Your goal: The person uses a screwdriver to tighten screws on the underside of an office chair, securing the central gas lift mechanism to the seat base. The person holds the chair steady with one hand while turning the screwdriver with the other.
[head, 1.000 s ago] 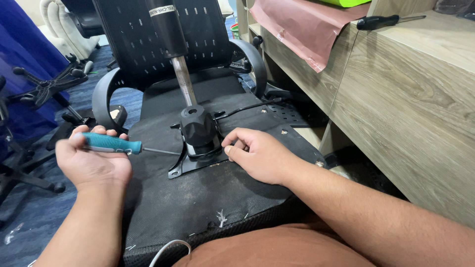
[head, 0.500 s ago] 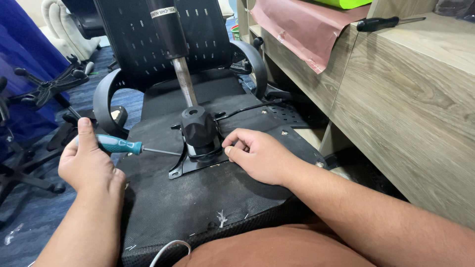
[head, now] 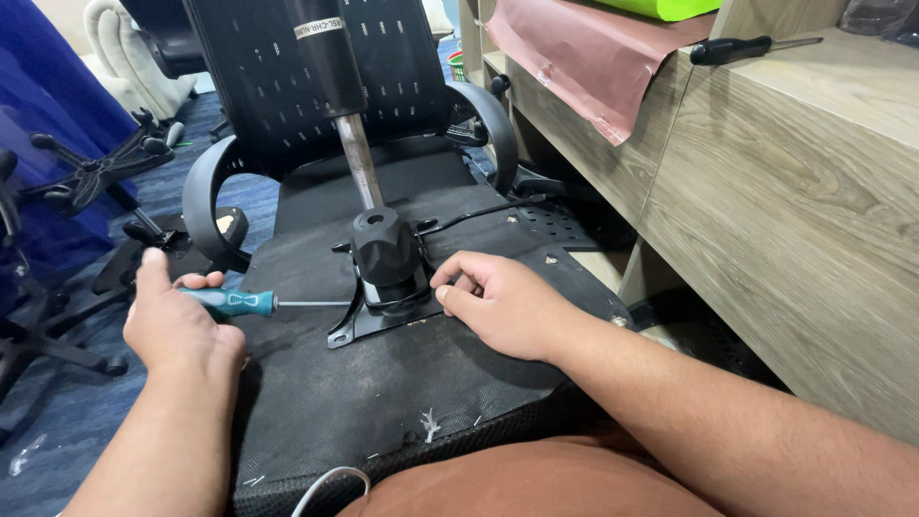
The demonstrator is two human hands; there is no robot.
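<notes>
Head view only: left hand [head: 177, 325] at 9 o'clock, fingers curled tight round the teal-handled screwdriver [head: 251, 303], thumb up; shaft runs level toward 3 o'clock w/ tip at the left edge of the black metal mounting plate [head: 369, 324]. Right hand [head: 503, 306] just at 3 o'clock of the plate, fingers bunched & pinched at its right edge; can't tell if a screw is betw. them. Plate sits mid-frame on the upturned chair seat [head: 383, 402], black mechanism housing [head: 385, 251] on top, gas cylinder [head: 335, 77] rising to 12. Risk, as I judge it: tip held near flat could skid off the plate & jab the right fingers close by; the seat's loose fabric may also let the plate shift.
</notes>
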